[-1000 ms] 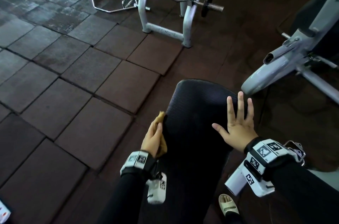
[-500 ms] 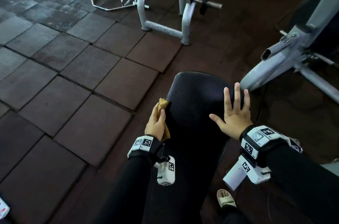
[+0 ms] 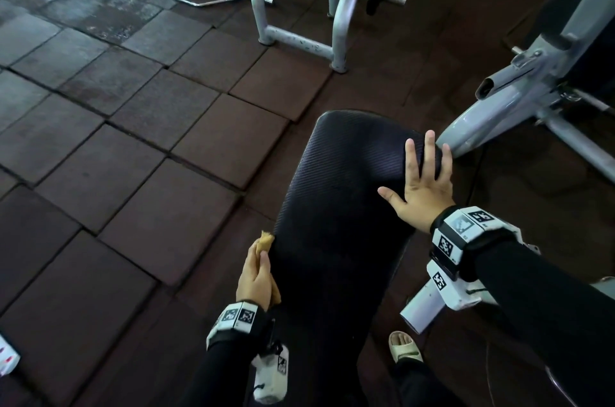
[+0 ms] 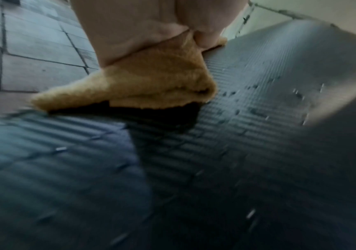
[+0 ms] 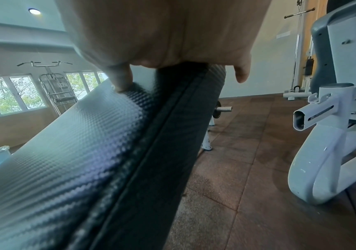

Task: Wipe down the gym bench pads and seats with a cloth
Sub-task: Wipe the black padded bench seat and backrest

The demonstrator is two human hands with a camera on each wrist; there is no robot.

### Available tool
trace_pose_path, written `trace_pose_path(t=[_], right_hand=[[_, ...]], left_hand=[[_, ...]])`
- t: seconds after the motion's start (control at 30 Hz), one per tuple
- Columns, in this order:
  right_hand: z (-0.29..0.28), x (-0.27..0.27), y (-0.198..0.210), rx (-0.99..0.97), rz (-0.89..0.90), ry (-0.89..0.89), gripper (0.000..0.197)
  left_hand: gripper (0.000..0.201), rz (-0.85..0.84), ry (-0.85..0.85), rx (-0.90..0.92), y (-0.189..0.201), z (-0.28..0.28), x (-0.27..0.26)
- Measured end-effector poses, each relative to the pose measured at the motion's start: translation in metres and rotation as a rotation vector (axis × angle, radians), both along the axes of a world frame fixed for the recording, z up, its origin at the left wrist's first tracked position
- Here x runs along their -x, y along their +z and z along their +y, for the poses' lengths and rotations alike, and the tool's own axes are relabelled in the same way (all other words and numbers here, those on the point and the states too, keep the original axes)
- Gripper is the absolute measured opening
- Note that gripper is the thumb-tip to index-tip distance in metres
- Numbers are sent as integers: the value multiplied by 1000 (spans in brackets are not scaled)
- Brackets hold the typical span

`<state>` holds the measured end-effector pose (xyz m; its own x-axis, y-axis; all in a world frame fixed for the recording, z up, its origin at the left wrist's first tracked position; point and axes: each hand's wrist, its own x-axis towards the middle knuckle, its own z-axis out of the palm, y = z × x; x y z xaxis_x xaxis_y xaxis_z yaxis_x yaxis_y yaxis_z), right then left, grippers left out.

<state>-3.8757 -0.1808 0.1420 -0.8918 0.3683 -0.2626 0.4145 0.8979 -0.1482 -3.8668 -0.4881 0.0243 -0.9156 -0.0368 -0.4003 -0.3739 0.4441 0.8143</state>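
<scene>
I'm seeing left hand (image 3: 255, 276) gripping tan cloth (image 4: 147, 84), pressing it on bench pad (image 3: 346, 207) left edge | right hand (image 3: 421, 187) lying flat, fingers straight, at pad's right edge near far corner | cloth sticking out past fingertips

The left hand (image 3: 254, 276) has slid the cloth (image 3: 266, 238) back along the pad's (image 3: 346, 193) left edge, toward the person, falling further behind the right hand (image 3: 421, 188).

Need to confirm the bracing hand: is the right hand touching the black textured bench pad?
Touching. In the right wrist view, a fingertip of the right hand presses into the black textured bench pad, no gap visible.
</scene>
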Motion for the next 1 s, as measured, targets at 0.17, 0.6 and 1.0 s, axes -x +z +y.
trace_pose_path(t=[0.17, 0.6, 1.0], right_hand=[[0, 0, -2, -6, 5, -12, 99], [3, 0, -12, -34, 91, -3, 100], [4, -1, -16, -39, 135, -1, 97]], left_hand=[[40, 266, -102, -49, 25, 50, 36], [51, 398, -597, 537, -11, 21, -90], [51, 267, -398, 469, 19, 52, -14]])
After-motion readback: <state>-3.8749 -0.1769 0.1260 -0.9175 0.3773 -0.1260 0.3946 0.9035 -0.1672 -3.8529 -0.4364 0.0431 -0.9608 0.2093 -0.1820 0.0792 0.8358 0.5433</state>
